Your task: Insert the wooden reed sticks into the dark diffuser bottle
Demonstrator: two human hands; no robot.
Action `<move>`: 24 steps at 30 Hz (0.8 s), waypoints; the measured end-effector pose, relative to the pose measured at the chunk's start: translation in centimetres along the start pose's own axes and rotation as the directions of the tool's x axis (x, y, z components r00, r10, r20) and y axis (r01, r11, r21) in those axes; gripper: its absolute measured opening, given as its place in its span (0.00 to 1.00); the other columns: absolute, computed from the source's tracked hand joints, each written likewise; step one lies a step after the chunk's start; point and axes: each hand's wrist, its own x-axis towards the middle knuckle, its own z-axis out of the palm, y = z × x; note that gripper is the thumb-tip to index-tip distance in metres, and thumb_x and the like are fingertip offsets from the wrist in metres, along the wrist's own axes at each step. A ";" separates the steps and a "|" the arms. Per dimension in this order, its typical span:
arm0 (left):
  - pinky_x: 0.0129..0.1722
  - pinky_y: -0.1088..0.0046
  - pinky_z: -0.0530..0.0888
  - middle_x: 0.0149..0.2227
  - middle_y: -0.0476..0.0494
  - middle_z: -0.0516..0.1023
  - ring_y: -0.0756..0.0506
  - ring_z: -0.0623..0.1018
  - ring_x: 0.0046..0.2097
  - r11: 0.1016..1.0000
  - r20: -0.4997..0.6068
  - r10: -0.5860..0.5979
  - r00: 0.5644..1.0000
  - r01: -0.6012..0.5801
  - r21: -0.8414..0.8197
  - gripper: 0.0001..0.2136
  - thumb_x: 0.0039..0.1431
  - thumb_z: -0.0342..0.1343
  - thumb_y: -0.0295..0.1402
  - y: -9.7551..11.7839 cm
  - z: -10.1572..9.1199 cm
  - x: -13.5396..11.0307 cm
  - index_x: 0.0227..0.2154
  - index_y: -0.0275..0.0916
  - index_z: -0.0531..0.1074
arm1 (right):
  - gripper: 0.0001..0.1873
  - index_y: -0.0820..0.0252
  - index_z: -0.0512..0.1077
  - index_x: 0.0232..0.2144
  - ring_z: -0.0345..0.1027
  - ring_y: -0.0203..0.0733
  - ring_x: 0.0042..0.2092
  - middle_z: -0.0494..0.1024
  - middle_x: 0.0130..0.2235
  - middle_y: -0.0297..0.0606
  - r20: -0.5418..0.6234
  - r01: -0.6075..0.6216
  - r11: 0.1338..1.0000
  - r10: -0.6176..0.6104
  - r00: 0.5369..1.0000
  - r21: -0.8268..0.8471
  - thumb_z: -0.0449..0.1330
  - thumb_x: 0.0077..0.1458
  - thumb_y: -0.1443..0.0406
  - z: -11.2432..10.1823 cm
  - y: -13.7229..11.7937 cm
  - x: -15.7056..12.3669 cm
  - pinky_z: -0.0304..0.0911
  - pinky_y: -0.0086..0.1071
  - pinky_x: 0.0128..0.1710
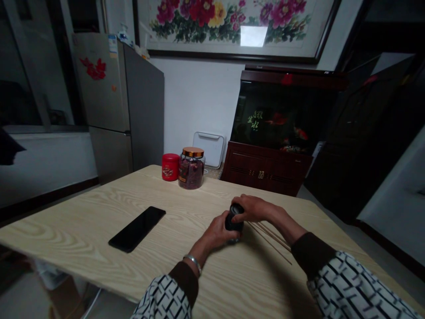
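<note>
A small dark cylindrical container (233, 220) stands on the light wooden table (83, 221). My left hand (217, 232) wraps around its lower body from the near side. My right hand (252, 208) is closed over its top, fingers curled on the lid. Several thin wooden sticks (270, 237) lie flat on the table just right of the container, partly under my right forearm. A silver bangle sits on my left wrist.
A black phone (137, 228) lies face up left of my hands. At the far edge stand a red tin (170, 167) and a glass jar (191, 168) with a copper lid. A fridge (113, 102) and a dark fish tank cabinet (275, 133) stand behind.
</note>
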 end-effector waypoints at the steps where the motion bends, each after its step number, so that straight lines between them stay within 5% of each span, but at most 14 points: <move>1: 0.34 0.74 0.67 0.36 0.45 0.75 0.47 0.72 0.36 1.000 -0.007 0.002 1.000 -0.002 0.007 0.25 0.40 0.65 0.32 0.0 0.0 0.0 0.45 0.34 0.70 | 0.26 0.57 0.70 0.47 0.68 0.48 0.42 0.72 0.43 0.43 -0.012 0.027 1.000 -0.027 1.000 -0.004 0.64 0.44 0.57 -0.1 0.1 0.1 0.62 0.36 0.41; 5: 0.35 0.75 0.67 0.35 0.46 0.74 0.47 0.71 0.36 0.998 -0.016 0.013 1.000 -0.012 0.056 0.24 0.41 0.66 0.34 0.1 -0.1 -0.1 0.44 0.36 0.70 | 0.26 0.57 0.66 0.44 0.66 0.41 0.40 0.71 0.41 0.37 -0.157 0.161 0.965 -0.130 0.979 0.205 0.65 0.39 0.69 -1.4 1.2 -0.5 0.61 0.32 0.39; 8: 0.37 0.74 0.68 0.36 0.46 0.75 0.47 0.72 0.37 0.998 -0.016 0.016 1.000 -0.015 0.066 0.26 0.41 0.67 0.36 0.1 -0.1 -0.1 0.46 0.36 0.69 | 0.24 0.57 0.62 0.42 0.66 0.39 0.39 0.70 0.39 0.35 -0.350 0.216 0.832 -0.028 0.936 0.511 0.65 0.41 0.66 -1.2 2.3 -2.1 0.61 0.32 0.39; 13: 0.40 0.72 0.68 0.38 0.45 0.75 0.46 0.73 0.40 0.999 -0.010 0.034 0.999 -0.033 0.025 0.27 0.41 0.68 0.36 0.2 0.0 -0.1 0.47 0.36 0.69 | 0.20 0.55 0.59 0.38 0.65 0.41 0.40 0.69 0.38 0.34 -0.441 0.246 0.607 0.192 0.877 0.755 0.64 0.46 0.61 5.9 2.1 -6.4 0.61 0.33 0.37; 18: 0.40 0.73 0.68 0.39 0.45 0.75 0.46 0.73 0.40 0.998 -0.015 0.041 0.999 -0.040 0.056 0.27 0.42 0.67 0.37 0.3 0.1 -0.1 0.47 0.36 0.69 | 0.17 0.54 0.57 0.36 0.64 0.39 0.41 0.69 0.40 0.34 -0.435 0.230 0.582 0.241 0.867 0.780 0.61 0.47 0.67 13.9 -0.9 -8.9 0.60 0.33 0.42; 24: 0.41 0.72 0.68 0.39 0.46 0.75 0.46 0.73 0.41 0.994 -0.010 0.057 0.998 -0.055 0.096 0.26 0.43 0.66 0.36 0.6 0.2 -0.1 0.47 0.37 0.69 | 0.20 0.55 0.58 0.39 0.64 0.39 0.40 0.69 0.41 0.33 -0.431 0.168 0.675 0.241 0.869 0.718 0.62 0.45 0.68 15.5 -3.6 -8.8 0.59 0.33 0.42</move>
